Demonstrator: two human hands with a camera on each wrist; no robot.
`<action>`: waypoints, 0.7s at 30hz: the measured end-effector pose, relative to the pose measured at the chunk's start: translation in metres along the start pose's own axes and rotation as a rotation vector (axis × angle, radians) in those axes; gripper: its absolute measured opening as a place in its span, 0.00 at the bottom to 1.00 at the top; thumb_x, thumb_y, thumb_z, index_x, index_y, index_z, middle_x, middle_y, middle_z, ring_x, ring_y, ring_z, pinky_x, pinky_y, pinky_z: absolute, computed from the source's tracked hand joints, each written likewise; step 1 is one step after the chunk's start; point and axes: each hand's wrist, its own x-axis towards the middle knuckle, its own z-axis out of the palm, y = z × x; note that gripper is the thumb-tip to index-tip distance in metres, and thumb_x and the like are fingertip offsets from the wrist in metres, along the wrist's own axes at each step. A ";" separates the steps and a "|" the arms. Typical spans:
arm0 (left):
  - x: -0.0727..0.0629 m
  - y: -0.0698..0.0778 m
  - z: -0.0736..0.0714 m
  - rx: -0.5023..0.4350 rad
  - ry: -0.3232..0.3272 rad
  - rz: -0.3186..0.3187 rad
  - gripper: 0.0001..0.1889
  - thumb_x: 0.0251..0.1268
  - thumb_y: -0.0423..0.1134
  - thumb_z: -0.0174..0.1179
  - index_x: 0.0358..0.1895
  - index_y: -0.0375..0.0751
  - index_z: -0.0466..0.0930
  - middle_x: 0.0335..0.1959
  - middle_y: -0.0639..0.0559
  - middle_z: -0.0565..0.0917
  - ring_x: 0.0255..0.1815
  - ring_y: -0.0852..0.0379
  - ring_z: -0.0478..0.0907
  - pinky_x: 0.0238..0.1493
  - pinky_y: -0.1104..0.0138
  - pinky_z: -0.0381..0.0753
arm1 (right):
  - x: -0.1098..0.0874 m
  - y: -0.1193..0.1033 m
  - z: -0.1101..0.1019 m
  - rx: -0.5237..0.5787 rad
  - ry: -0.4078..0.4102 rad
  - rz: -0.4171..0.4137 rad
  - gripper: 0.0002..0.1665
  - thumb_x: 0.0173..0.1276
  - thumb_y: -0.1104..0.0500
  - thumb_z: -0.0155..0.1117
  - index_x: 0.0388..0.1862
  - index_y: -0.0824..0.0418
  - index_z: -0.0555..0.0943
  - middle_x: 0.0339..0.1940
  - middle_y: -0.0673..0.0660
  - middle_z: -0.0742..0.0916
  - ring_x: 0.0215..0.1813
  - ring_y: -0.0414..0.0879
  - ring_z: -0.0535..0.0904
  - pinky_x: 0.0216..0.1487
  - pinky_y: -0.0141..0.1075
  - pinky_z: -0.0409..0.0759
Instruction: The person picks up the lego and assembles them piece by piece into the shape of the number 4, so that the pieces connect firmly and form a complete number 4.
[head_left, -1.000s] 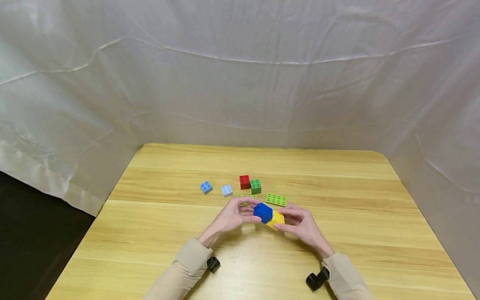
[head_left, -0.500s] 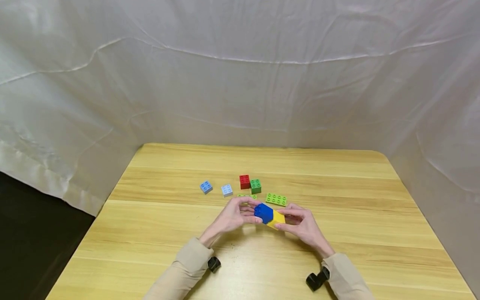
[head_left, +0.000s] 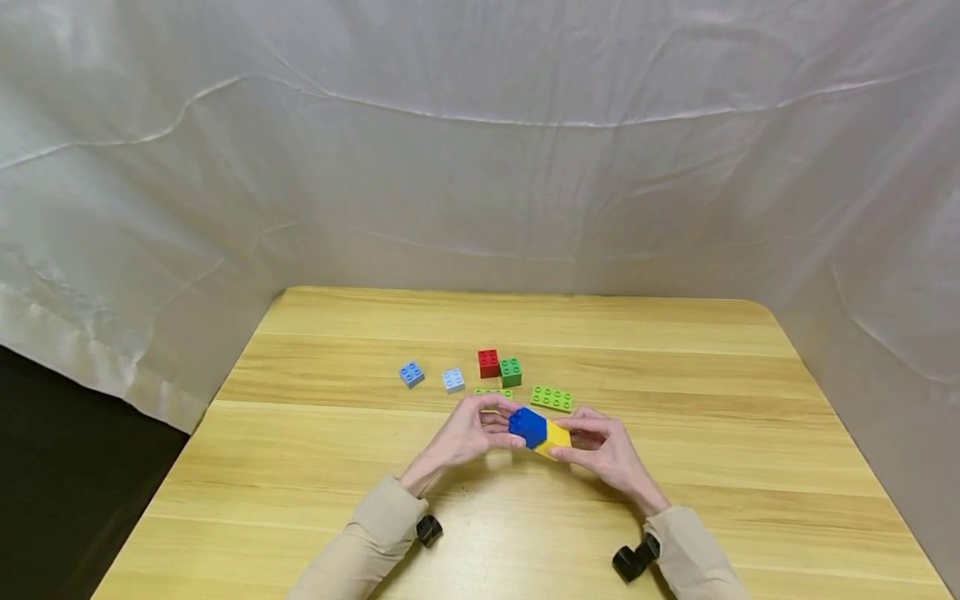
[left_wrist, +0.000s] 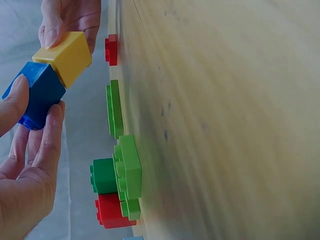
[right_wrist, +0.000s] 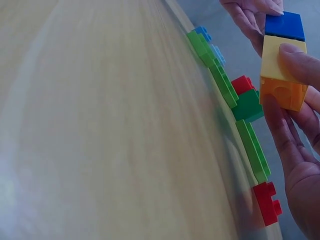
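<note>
Above the middle of the table, my left hand (head_left: 472, 429) pinches a blue toy building brick (head_left: 529, 427) between thumb and fingers. From the other side my right hand (head_left: 606, 448) grips a yellow building brick (head_left: 558, 435). Both bricks meet end to end and tilt down toward the right. In the left wrist view the studs of the blue brick (left_wrist: 42, 92) point away from the yellow brick (left_wrist: 72, 57). The hollow underside of the yellow brick (right_wrist: 282, 90) shows in the right wrist view. How tightly the two are joined, I cannot tell.
Behind the hands lie a red brick (head_left: 488, 364), a green brick (head_left: 511, 372), light-green plates (head_left: 552, 398), a pale blue brick (head_left: 453, 381) and a blue one (head_left: 412, 374). Another red brick (right_wrist: 266, 202) appears in the right wrist view. A pale curtain (head_left: 517, 192) surrounds the wooden table (head_left: 525, 533).
Both hands keep their hold on the blue and yellow bricks. The joined pair has shifted very slightly to the right; the other bricks lie as before.
</note>
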 end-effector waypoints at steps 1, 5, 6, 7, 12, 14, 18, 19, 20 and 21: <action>0.000 0.000 0.000 0.002 0.002 0.001 0.22 0.56 0.25 0.71 0.55 0.26 0.79 0.53 0.32 0.84 0.46 0.54 0.85 0.54 0.65 0.88 | 0.000 0.000 0.000 -0.003 0.002 0.002 0.21 0.58 0.68 0.76 0.52 0.71 0.85 0.41 0.65 0.83 0.44 0.35 0.80 0.52 0.27 0.86; -0.001 0.001 0.002 -0.003 0.011 0.013 0.22 0.54 0.24 0.72 0.54 0.26 0.79 0.52 0.31 0.84 0.48 0.49 0.87 0.54 0.64 0.89 | 0.000 -0.002 0.001 -0.008 0.012 0.001 0.20 0.58 0.68 0.76 0.51 0.71 0.85 0.40 0.65 0.83 0.43 0.35 0.80 0.50 0.27 0.87; -0.001 0.001 0.002 -0.010 0.009 0.016 0.22 0.54 0.24 0.71 0.54 0.26 0.79 0.52 0.30 0.84 0.47 0.49 0.87 0.54 0.63 0.89 | 0.000 -0.002 0.002 -0.008 0.013 0.003 0.20 0.58 0.68 0.76 0.51 0.71 0.85 0.40 0.65 0.83 0.42 0.35 0.80 0.50 0.27 0.87; -0.001 0.000 0.002 -0.016 0.006 0.019 0.22 0.54 0.24 0.71 0.54 0.25 0.79 0.52 0.30 0.84 0.47 0.50 0.87 0.53 0.63 0.89 | 0.000 -0.002 0.002 -0.007 0.013 0.002 0.20 0.58 0.68 0.76 0.51 0.71 0.86 0.39 0.65 0.83 0.42 0.35 0.80 0.49 0.27 0.87; 0.000 -0.001 0.001 -0.046 -0.011 0.010 0.22 0.55 0.24 0.71 0.55 0.25 0.79 0.54 0.31 0.82 0.45 0.54 0.86 0.53 0.64 0.89 | 0.000 0.000 0.003 -0.001 0.007 -0.006 0.21 0.58 0.68 0.76 0.51 0.74 0.85 0.40 0.70 0.83 0.42 0.41 0.81 0.49 0.31 0.89; 0.000 -0.001 0.001 -0.044 -0.012 0.004 0.22 0.55 0.24 0.71 0.55 0.25 0.79 0.54 0.31 0.82 0.44 0.56 0.85 0.53 0.64 0.89 | 0.000 0.000 0.003 0.000 0.005 -0.015 0.21 0.58 0.69 0.76 0.50 0.76 0.84 0.40 0.73 0.82 0.42 0.45 0.82 0.49 0.32 0.89; 0.000 0.000 0.000 -0.029 -0.018 0.002 0.23 0.55 0.23 0.71 0.56 0.25 0.79 0.53 0.32 0.82 0.44 0.56 0.85 0.54 0.64 0.88 | -0.001 -0.001 0.003 0.001 0.006 -0.033 0.22 0.57 0.70 0.75 0.50 0.78 0.83 0.39 0.74 0.82 0.41 0.45 0.82 0.48 0.33 0.89; 0.000 0.000 -0.001 -0.024 -0.021 0.004 0.23 0.55 0.23 0.71 0.55 0.25 0.79 0.53 0.32 0.82 0.45 0.55 0.86 0.55 0.64 0.88 | -0.001 -0.001 0.004 -0.003 0.007 -0.036 0.21 0.57 0.70 0.76 0.50 0.78 0.83 0.39 0.73 0.82 0.41 0.43 0.82 0.48 0.32 0.89; 0.001 0.000 -0.001 -0.020 -0.025 0.004 0.23 0.55 0.23 0.71 0.55 0.25 0.79 0.53 0.32 0.82 0.46 0.54 0.86 0.55 0.64 0.88 | -0.001 -0.001 0.004 -0.005 0.007 -0.039 0.21 0.57 0.70 0.76 0.50 0.77 0.84 0.39 0.71 0.83 0.41 0.42 0.82 0.48 0.31 0.89; 0.001 0.000 -0.002 -0.015 -0.027 0.009 0.23 0.54 0.23 0.71 0.55 0.25 0.78 0.53 0.31 0.82 0.46 0.53 0.86 0.56 0.64 0.88 | -0.001 -0.002 0.004 -0.010 0.008 -0.043 0.21 0.57 0.70 0.76 0.49 0.76 0.84 0.38 0.70 0.83 0.41 0.40 0.81 0.48 0.30 0.88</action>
